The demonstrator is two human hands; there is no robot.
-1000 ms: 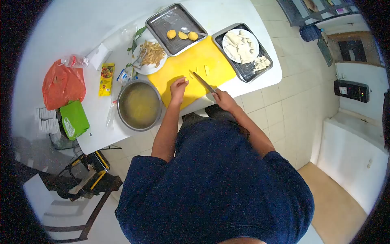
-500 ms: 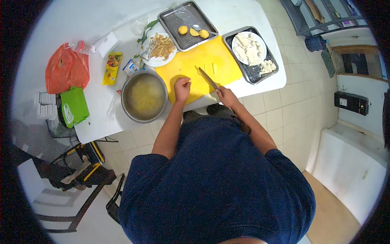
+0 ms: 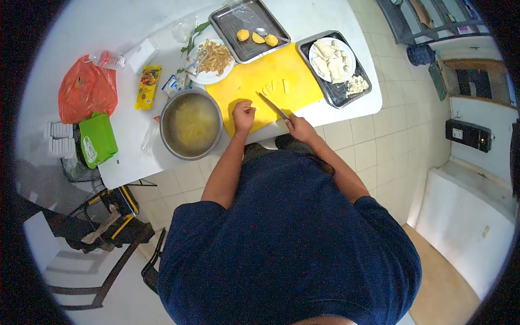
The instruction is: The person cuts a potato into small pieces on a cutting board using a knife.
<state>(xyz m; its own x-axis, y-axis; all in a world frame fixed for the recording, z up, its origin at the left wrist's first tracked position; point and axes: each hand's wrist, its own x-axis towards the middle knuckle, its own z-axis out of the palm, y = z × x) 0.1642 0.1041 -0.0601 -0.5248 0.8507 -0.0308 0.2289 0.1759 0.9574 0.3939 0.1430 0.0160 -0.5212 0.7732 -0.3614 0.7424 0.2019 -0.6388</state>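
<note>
My right hand point(image 3: 297, 128) is closed round the handle of a knife point(image 3: 273, 105), whose blade points up and left over the yellow cutting board point(image 3: 300, 81). My left hand point(image 3: 243, 116) is over the board's lower left part, fingers curled together; what they hold, if anything, is too small to make out. Several thin yellow pieces point(image 3: 286, 86) lie on the board beyond the knife tip. Left of my left hand stands a metal pot point(image 3: 190, 125) with yellowish pieces in liquid.
Behind the board is a metal tray point(image 3: 250, 27) with yellow chunks and a spoon. A second tray point(image 3: 345, 97) holds a plate of pale pieces. A plate of brown strips point(image 3: 215, 58), a yellow packet point(image 3: 148, 88), a bottle point(image 3: 108, 60) and bags are at the left.
The view has shifted, so the table sits differently in the frame. The thin pieces near the knife tip are arranged differently. The knife stays in my right hand, and my left hand remains curled.
</note>
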